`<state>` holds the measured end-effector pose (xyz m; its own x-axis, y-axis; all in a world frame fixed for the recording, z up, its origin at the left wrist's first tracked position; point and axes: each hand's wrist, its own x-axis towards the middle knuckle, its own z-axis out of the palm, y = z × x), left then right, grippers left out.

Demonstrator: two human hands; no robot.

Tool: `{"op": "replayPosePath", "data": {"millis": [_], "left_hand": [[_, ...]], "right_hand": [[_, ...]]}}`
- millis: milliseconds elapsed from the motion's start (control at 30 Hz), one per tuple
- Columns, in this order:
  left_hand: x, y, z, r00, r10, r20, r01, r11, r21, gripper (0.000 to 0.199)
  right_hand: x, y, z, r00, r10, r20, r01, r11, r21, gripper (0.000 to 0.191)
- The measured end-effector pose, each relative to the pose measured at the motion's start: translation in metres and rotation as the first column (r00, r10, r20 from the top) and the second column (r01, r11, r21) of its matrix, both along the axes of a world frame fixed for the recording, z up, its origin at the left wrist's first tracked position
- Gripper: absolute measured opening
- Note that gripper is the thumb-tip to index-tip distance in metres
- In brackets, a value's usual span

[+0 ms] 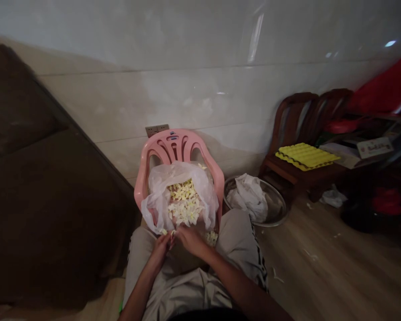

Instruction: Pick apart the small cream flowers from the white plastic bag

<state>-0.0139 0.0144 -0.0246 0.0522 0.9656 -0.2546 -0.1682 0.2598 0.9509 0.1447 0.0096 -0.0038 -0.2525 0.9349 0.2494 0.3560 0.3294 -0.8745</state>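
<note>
In front of my lap, a pink plastic chair (143, 174) carries an open, translucent plastic bag (160, 203). Inside the bag lie many white and pale-yellow pieces (185, 203) that look like small flowers or petals. Just before the bag's near edge, my left hand (163, 244) is closed with its fingertips pinched around a small pale flower-like piece (165, 232). My right hand (188, 237) meets it there, fingers also closed near another pale bit (173, 232). The right fingertips are partly hidden, so what they grip is unclear.
A metal basin (276, 218) with a white bag (252, 198) stands on the floor to the right. Beyond it, a yellow egg tray (305, 156) rests on a wooden chair (280, 171). A large dark brown panel (53, 200) stands at left. Pale scraps (278, 276) lie on the floor.
</note>
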Motion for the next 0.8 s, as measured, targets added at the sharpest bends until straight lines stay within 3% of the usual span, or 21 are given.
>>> {"op": "replayPosePath", "data": {"millis": [100, 267, 333, 433, 600, 700, 800], "left_hand": [[-0.002, -0.001, -0.002, 0.989, 0.047, -0.141, -0.033, 0.994, 0.104, 0.057], [-0.011, -0.005, -0.003, 0.919, 0.045, -0.392, 0.114, 0.920, 0.374, 0.031], [-0.015, -0.006, -0.002, 0.873, 0.073, -0.483, 0.186, 0.864, 0.467, 0.021], [-0.018, -0.006, -0.001, 0.776, 0.132, -0.617, 0.312, 0.770, 0.557, 0.034], [-0.017, -0.006, 0.004, 0.595, 0.216, -0.775, 0.460, 0.698, 0.548, 0.048], [-0.016, -0.005, 0.003, 0.589, 0.231, -0.774, 0.485, 0.666, 0.567, 0.045], [-0.016, -0.003, 0.000, 0.592, 0.213, -0.777, 0.501, 0.658, 0.562, 0.035]], "right_hand": [[-0.008, 0.002, -0.001, 0.980, -0.052, -0.191, 0.003, 0.969, -0.247, 0.029], [-0.014, -0.002, 0.003, 0.900, -0.159, -0.405, -0.130, 0.790, -0.599, 0.027], [-0.013, -0.005, 0.006, 0.853, -0.205, -0.480, -0.177, 0.751, -0.636, 0.024], [-0.011, -0.008, 0.011, 0.806, -0.268, -0.528, -0.194, 0.724, -0.662, 0.023], [-0.010, -0.009, 0.015, 0.777, -0.302, -0.552, -0.200, 0.713, -0.672, 0.023], [-0.010, -0.007, 0.018, 0.796, -0.293, -0.529, -0.183, 0.717, -0.673, 0.021], [-0.010, -0.005, 0.021, 0.864, -0.277, -0.420, -0.122, 0.695, -0.709, 0.021]]}}
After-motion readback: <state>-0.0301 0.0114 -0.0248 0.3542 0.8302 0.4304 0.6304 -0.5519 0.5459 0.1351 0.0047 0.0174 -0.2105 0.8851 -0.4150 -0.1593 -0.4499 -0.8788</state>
